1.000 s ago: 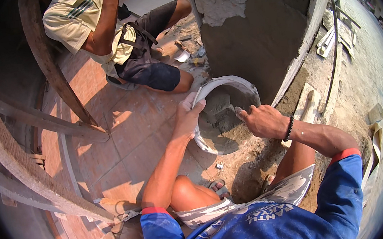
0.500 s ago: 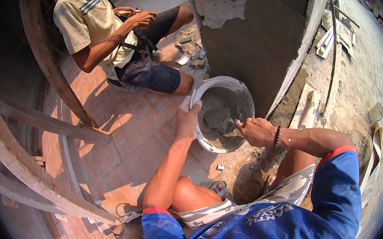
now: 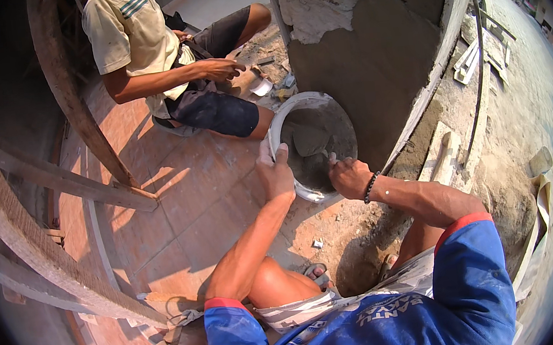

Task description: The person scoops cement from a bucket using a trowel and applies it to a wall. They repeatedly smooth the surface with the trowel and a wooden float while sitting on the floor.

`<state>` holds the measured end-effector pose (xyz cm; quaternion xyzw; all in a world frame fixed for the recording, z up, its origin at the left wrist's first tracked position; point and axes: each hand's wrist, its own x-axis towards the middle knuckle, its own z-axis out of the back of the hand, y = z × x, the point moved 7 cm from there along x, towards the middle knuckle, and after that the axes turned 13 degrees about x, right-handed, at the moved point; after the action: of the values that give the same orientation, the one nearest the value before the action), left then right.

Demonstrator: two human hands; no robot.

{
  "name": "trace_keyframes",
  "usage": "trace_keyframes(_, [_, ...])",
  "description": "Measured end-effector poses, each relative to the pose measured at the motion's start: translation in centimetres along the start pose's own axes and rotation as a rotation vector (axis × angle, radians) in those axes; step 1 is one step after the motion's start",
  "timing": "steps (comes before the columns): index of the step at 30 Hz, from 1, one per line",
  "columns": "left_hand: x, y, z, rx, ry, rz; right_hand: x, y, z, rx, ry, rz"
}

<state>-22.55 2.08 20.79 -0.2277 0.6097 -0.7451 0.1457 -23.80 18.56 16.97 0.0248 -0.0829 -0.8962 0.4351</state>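
A round white bucket (image 3: 275, 127), its rim smeared with mortar, stands in front of me beside the wall. Wet grey mortar (image 3: 307, 170) lies inside it. My left hand (image 3: 276, 176) grips the near-left rim, thumb on top. At the right side of the opening, my right hand (image 3: 351, 177) is closed round the handle of a trowel, mostly hidden by the fingers. The mortar-coated trowel blade (image 3: 311, 141) lies in the bucket, pointing away from me.
A freshly plastered wall (image 3: 372, 63) rises just beyond the bucket, edged by a wooden batten (image 3: 437, 74). A co-worker (image 3: 145, 52) sits at the far left. Wooden posts (image 3: 76, 92) stand on the left over floor tiles (image 3: 181, 215); planks (image 3: 444, 153) lie at the right.
The bucket has shifted slightly away and left, with both my hands moving along. The trowel blade has moved farther into the bucket. The co-worker's hand has lowered toward the floor items.
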Motion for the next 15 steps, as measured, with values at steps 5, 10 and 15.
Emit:
trace_keyframes(5, [-0.1, 1.3, -0.2, 0.003, 0.073, 0.056, -1.2, 0.1, 2.9, 0.227, 0.447, -0.046])
trace_keyframes(10, [-0.7, -0.4, -0.6, 0.002, 0.101, -0.035, -0.2, 1.1, 5.5, 0.106, 0.064, 0.026])
trace_keyframes(15, [0.0, -0.5, -0.6, 0.036, 0.078, 0.012, -3.8, -1.6, -1.1, 0.114, 0.354, 0.020])
